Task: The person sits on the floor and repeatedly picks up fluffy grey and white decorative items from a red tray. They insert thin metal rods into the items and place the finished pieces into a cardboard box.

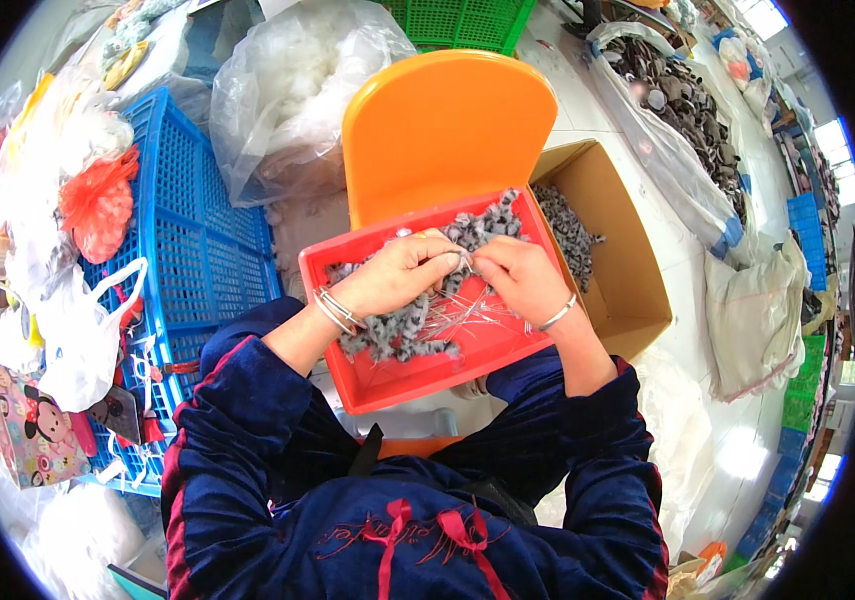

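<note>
A red plastic tray (380, 388) lies in front of me, holding grey-and-black fluffy plush pieces (403, 333) and a loose heap of thin whitish strips (460, 316). Above the tray, my left hand (398, 274) is closed in a pinch, thumb against forefinger. Facing it, my right hand (525, 284) is pinched as well, its fingertips almost meeting the left ones. Something small and pale shows between the fingertips, but the fingers cover most of it. More plush (493, 222) lies just beyond the hands, inside the tray.
An orange chair (448, 130) stands behind the tray. To its right, a cardboard box (633, 290) holds more grey plush. Blue crates (210, 260) with plastic bags rise on my left. A clear bag of white stuffing (298, 90) sits at far left, a sack of dark pieces (663, 100) at far right.
</note>
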Action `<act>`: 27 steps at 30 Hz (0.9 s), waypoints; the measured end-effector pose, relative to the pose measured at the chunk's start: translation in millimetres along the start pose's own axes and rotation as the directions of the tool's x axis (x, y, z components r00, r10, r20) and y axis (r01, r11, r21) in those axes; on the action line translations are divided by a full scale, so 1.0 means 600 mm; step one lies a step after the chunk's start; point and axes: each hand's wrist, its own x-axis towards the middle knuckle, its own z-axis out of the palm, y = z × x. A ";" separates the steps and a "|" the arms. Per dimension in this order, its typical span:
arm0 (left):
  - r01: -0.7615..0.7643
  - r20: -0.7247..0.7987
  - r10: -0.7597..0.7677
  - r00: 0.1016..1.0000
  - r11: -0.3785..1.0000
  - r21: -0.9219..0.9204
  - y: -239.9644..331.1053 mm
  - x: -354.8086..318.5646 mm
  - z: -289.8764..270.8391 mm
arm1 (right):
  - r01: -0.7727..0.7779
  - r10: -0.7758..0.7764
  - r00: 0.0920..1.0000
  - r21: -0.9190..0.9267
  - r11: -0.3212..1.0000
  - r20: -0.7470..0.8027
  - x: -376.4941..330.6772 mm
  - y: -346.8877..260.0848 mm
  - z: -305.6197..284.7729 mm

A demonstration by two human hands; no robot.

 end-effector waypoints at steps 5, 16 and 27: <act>0.065 -0.104 -0.084 0.991 0.983 -0.172 0.005 0.002 -0.005 | -0.235 0.262 0.963 0.267 0.935 -0.071 -0.006 -0.011 -0.010; 0.035 -0.161 -0.103 0.981 0.925 -0.378 0.004 0.007 0.004 | -0.240 0.275 0.956 0.272 0.932 -0.099 -0.008 -0.030 0.003; 0.032 -0.184 -0.111 0.977 0.921 -0.388 0.003 0.011 0.010 | -0.211 0.253 0.948 0.214 0.954 -0.194 -0.006 -0.034 0.012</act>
